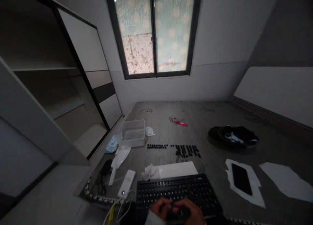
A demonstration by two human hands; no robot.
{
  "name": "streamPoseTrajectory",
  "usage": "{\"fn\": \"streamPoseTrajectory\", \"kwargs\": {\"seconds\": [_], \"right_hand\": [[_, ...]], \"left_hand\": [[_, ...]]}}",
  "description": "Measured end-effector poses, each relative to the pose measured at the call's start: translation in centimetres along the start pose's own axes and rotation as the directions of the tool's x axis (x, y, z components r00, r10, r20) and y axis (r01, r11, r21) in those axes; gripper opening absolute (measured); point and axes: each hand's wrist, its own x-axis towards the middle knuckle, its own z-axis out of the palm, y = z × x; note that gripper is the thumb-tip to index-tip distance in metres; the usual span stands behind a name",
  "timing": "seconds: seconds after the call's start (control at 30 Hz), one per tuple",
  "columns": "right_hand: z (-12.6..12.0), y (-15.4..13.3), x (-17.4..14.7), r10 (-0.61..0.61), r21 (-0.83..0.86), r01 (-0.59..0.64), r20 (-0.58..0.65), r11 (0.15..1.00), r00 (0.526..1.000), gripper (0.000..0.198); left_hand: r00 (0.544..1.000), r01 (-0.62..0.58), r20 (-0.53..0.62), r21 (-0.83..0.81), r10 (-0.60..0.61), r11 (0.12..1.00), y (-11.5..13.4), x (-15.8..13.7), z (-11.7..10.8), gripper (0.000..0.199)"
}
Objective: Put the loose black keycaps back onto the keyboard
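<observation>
At the bottom edge, the left hand (163, 208) and the right hand (190, 212) are pressed close together, fingers curled around a small dark thing (176, 212) held between them; what it is cannot be told in the dim light. Both hands hover over the near edge of a black keyboard (176, 192) lying on the grey surface (215, 120).

Just left of the keyboard lies a white power bank (127, 183) with cables (114, 209) trailing toward the viewer. Behind the keyboard sit a white sheet (177, 169) and a crumpled tissue (149, 172). To the right, a dark phone (241, 178) rests on torn white paper (254, 195), with another torn sheet (286, 181) further right.

Farther back, rows of black keycaps (187, 150) lie loose on the surface. Left of them stands a clear plastic tub (133, 133), a small packet (149, 131) beside it. A black cloth heap (233, 136) lies to the right, and a red item (179, 121) beyond the keycaps. A window (154, 34) fills the far wall.
</observation>
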Motion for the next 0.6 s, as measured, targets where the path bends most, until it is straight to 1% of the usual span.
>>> {"fn": "streamPoseTrajectory", "kwargs": {"seconds": [0.07, 0.17, 0.3, 0.37, 0.5, 0.6], "right_hand": [[0.1, -0.6, -0.1, 0.010, 0.032, -0.009, -0.031, 0.999, 0.999, 0.026], [0.2, -1.5, -0.3, 0.050, 0.042, -0.048, -0.052, 0.998, 0.997, 0.030], [0.1, -2.5, -0.2, 0.098, 0.055, -0.094, -0.081, 0.994, 0.992, 0.030], [-0.2, -2.9, 0.1, 0.116, 0.062, -0.111, -0.087, 0.992, 0.989, 0.029], [-0.9, -3.7, 0.5, 0.114, 0.088, -0.110, -0.037, 0.990, 0.993, 0.024], [-1.0, -4.5, 0.6, 0.135, 0.102, -0.126, -0.086, 0.987, 0.987, 0.023]], "left_hand": [[1.000, -0.012, -0.007, 0.000, 0.012, 1.000, 0.1, 0.0, -0.1, 0.042], [0.998, -0.048, -0.041, -0.033, 0.047, 0.998, 0.6, 0.0, 0.0, 0.037], [0.992, -0.078, -0.104, -0.093, 0.069, 0.993, 1.2, -0.2, 0.2, 0.036], [0.992, -0.077, -0.103, -0.097, 0.067, 0.992, 1.5, -0.3, 0.2, 0.038], [0.991, -0.100, -0.095, -0.093, 0.091, 0.991, 2.5, -0.5, 0.1, 0.035], [0.985, -0.140, -0.115, -0.076, 0.131, 0.987, 3.3, -0.6, 0.0, 0.030]]}}
